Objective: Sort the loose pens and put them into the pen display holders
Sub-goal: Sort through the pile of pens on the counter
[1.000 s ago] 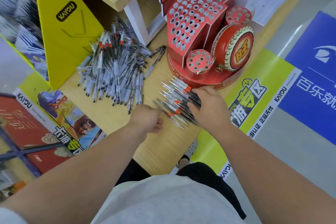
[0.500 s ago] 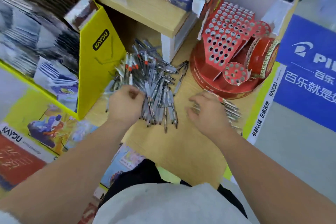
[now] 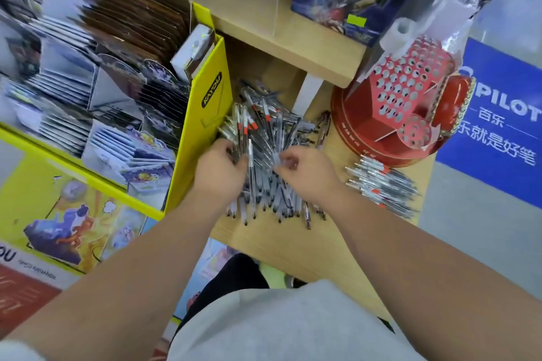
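A red drum-shaped cardboard pen holder point(image 3: 410, 102) with round holes stands beyond and right of the right fingers. Both hands reach palm-down into the heap of loose clear plastic pens point(image 3: 272, 132): the left hand point(image 3: 221, 168) curls round several, the right hand point(image 3: 306, 171) pinches one.

Bright, even indoor light; a soft shadow sits under the shelf point(image 3: 293, 50) at twelve o'clock. Heavy motion blur smears the card racks point(image 3: 73, 67) from nine to eleven o'clock. Wide-angle bending curves the edges. The pens point(image 3: 264, 132) at centre are fairly sharp.
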Demonstrator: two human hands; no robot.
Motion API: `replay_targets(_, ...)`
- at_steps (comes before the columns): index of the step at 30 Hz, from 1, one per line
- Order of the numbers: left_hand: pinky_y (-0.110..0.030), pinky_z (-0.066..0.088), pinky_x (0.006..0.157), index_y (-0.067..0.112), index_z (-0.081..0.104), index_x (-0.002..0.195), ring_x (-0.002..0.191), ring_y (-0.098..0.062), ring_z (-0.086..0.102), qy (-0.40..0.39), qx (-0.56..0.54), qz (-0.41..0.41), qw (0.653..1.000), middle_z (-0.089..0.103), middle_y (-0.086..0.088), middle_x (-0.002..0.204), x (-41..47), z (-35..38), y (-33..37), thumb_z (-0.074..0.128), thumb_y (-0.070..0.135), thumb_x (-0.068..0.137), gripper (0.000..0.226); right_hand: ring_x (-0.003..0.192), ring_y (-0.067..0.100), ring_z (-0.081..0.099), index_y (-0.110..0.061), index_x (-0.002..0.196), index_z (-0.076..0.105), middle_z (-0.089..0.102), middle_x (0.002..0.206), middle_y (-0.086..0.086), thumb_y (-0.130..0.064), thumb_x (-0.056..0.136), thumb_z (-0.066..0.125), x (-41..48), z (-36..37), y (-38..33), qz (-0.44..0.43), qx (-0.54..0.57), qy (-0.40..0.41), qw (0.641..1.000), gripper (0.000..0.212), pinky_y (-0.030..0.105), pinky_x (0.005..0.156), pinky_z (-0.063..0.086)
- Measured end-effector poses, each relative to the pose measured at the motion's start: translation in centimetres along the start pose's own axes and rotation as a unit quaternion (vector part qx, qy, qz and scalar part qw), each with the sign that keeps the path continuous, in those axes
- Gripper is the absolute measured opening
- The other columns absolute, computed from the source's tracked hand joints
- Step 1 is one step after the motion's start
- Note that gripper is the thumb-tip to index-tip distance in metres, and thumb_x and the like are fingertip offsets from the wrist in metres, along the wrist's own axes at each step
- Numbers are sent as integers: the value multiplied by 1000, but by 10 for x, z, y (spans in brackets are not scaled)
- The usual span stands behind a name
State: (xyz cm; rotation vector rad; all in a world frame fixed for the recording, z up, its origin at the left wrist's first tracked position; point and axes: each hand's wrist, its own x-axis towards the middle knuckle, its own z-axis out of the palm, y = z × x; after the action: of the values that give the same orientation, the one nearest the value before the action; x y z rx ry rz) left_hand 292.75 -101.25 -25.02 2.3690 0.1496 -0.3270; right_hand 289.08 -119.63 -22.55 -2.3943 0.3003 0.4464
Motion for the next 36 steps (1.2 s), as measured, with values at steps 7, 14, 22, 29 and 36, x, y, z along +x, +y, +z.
replay_targets(7, -32, 50, 62, 19, 62, 86, 70, -22, 63, -16, 13, -54, 998, 66, 5, 75, 18, 7, 5, 72, 41, 89, 25, 65, 18, 65, -20, 72, 74, 70, 71, -1, -48, 83, 71, 11, 27, -27, 38, -58, -28, 997, 31, 33, 58, 57)
replay_targets(14, -44, 56, 62, 3, 59, 63, 54, -28, 52, -52, -36, -101, 993, 62, -18, 61, 30, 5, 13, 69, 29, 91, 39, 57, 23, 61, -18, 68, 65, 59, 60, 0, -50, 84, 68, 14, 47, -37, 66, -79, -25, 994, 36, 27, 50, 46)
replay_targets(22, -40, 38, 53, 15, 46, 65, 53, -32, 45, -100, -87, -113, 985, 51, -21, 61, 27, -1, 11, 61, 27, 97, 37, 54, 16, 59, -15, 63, 63, 61, 56, -1, -36, 80, 63, 17, 11, -34, 91, 41, 98, 990, 27, 27, 50, 46)
replay_targets(29, -27, 29, 46, 10, 47, 73, 45, -17, 33, -131, -153, -117, 973, 37, -1, 54, 6, -9, -6, 58, 32, 102, 37, 72, 27, 62, -10, 80, 64, 61, 75, 5, -35, 95, 56, 78, -12, -31, 94, -60, 41, 993, 30, 27, 57, 39)
replay_targets(36, -18, 42, 39, -10, 56, 94, 50, -15, 60, -107, -205, -178, 956, 72, -15, 83, -1, -9, -13, 57, 20, 102, 31, 72, 26, 59, -12, 80, 62, 57, 75, 4, -46, 92, 64, 93, 7, -31, 109, -138, 18, 984, 36, 26, 57, 36)
